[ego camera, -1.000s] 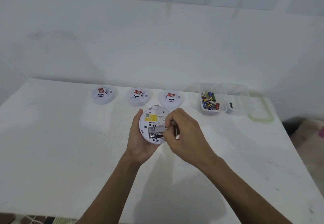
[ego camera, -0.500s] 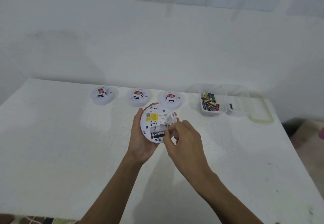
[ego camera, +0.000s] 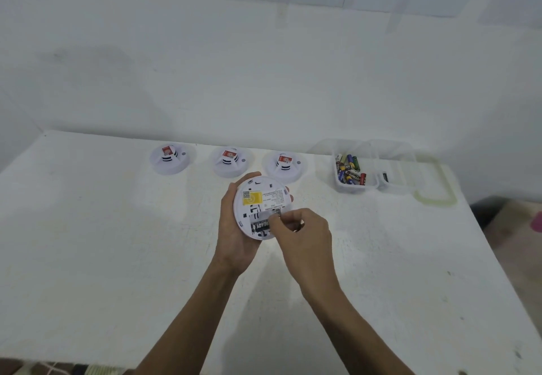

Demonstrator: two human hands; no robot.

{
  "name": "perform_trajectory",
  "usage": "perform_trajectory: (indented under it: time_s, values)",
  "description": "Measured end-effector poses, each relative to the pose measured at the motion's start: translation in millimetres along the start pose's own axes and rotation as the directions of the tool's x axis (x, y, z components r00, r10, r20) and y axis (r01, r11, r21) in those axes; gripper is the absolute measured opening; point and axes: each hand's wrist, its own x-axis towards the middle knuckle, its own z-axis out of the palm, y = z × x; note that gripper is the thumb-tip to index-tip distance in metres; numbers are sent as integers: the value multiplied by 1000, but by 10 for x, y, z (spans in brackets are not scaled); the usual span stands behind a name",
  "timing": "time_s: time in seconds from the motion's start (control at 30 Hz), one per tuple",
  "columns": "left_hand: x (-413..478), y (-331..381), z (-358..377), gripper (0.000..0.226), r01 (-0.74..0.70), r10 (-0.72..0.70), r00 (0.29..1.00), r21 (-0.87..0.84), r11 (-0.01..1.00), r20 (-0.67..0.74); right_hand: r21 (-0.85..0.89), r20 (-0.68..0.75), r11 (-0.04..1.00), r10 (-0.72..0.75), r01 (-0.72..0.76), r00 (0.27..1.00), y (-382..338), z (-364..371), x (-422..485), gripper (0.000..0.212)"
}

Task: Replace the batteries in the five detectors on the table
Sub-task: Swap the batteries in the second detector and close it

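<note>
My left hand (ego camera: pixel 233 237) cradles a round white detector (ego camera: pixel 265 194) from below, its back turned up with a yellow label showing. The battery bay is uncovered, and a black battery (ego camera: pixel 260 226) lies in its lower slot. My right hand (ego camera: pixel 306 237) reaches in from the right with curled fingers and pinches a grey battery (ego camera: pixel 274 214) at the upper slot. Whether that battery is fully seated I cannot tell. Three more white detectors (ego camera: pixel 172 157) (ego camera: pixel 230 161) (ego camera: pixel 284 163) stand in a row behind, each with a red sticker on top.
A clear plastic tub (ego camera: pixel 340 185) at the back right holds several loose batteries. A second clear tub (ego camera: pixel 396 187) beside it holds one black battery, and a lid (ego camera: pixel 435 198) lies further right. The white table (ego camera: pixel 102 242) ends at a wall behind.
My right hand has slid down and left across the detector's back, bringing the battery it carried to the open bay. My left hand has kept the detector nearly still.
</note>
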Motion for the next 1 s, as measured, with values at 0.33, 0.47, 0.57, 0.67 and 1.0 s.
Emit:
perform_trajectory:
  time_s: [0.33,0.47,0.57,0.67,1.0]
  values:
    - [-23,28,-50,97,-4,8,998,68,998,-62,-11,-21,1000,-16,16,1000,-64,24,-49,21]
    - [-13,26,-69,99,5,-2,998,59,998,-58,14,-60,997,-73,74,995,-64,51,-101,22]
    - [-12,14,-63,89,23,-22,997,17,1000,-69,63,-104,990,-118,125,987,-50,61,-121,19]
    - [12,7,-34,53,42,-43,999,-23,999,-34,127,-139,973,-175,192,975,-45,18,-116,17]
    - [167,-184,225,69,133,-125,991,-181,974,57,151,-132,913,-361,378,923,2,-550,228,12]
